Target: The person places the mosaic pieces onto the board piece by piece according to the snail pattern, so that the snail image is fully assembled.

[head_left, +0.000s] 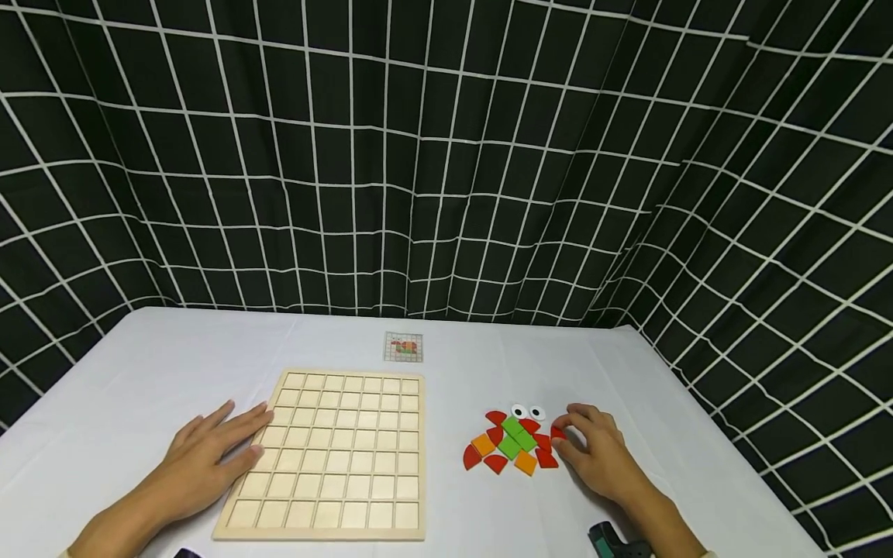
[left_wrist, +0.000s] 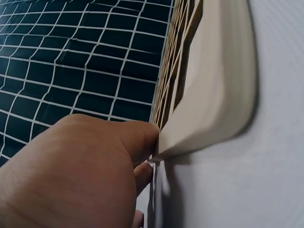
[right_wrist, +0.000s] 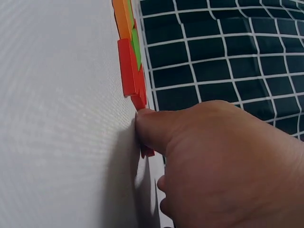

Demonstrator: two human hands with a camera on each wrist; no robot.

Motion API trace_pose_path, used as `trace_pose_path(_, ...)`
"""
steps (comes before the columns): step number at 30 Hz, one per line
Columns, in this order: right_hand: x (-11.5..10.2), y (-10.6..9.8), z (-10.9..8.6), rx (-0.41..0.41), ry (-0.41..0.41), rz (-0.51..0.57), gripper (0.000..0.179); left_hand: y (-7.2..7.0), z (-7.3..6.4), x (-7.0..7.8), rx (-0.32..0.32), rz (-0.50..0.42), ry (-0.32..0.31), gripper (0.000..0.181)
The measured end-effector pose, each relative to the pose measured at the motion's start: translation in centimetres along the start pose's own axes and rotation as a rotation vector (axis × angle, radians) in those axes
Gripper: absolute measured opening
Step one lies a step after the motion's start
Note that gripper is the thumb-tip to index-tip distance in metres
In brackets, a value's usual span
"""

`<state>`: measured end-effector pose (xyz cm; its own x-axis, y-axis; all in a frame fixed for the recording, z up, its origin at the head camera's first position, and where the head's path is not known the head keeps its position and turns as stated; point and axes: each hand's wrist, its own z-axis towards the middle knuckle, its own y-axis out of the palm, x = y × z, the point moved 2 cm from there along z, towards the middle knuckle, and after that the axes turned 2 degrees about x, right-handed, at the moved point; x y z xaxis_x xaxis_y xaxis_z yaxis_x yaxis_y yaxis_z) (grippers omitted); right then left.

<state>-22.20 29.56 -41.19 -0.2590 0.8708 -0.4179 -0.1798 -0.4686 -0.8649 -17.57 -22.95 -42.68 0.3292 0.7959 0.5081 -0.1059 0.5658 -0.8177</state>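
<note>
My left hand lies flat with its fingers spread, the fingertips and thumb on the left rim of a wooden grid board. In the left wrist view the thumb touches the board's corner edge. At the right side of a small group of tiles, my right hand pinches a red rounded tile between thumb and fingers. Beside it lie red tiles, green tiles, orange tiles and two white eye discs. The thumb hides much of the pinched tile in the right wrist view.
A small picture card with a coloured figure on a grid lies behind the board. White cloth covers the table. A dark curtain with white grid lines hangs behind and at both sides.
</note>
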Motion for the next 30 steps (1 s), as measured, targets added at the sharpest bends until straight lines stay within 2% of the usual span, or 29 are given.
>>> trace_pose_path(4, -0.6, 0.2, 0.6, 0.044, -0.038, 0.022, 0.016, -0.1, -0.9, -0.4, 0.007, -0.003, -0.038, 0.047)
trace_pose_path(9, -1.2, 0.2, 1.1, 0.184, -0.103, 0.051, 0.024, -0.1, -1.5, -0.6, 0.013, 0.002, -0.069, 0.049)
trace_pose_path(18, -1.6, -1.3, -0.2, 0.431, -0.234, 0.110, 0.035, 0.4, -0.1, 0.7, 0.009, -0.006, -0.027, 0.046)
trace_pose_path(23, -2.9, -1.7, -0.2, 0.423, -0.300, 0.151, 0.038, 0.4, 0.1, 1.0, 0.012, -0.005, -0.022, 0.046)
trace_pose_path(30, -6.1, -1.7, 0.6, 0.387, -0.407, 0.238, 0.036, -0.1, 0.0, 0.9, 0.019, 0.004, -0.030, 0.046)
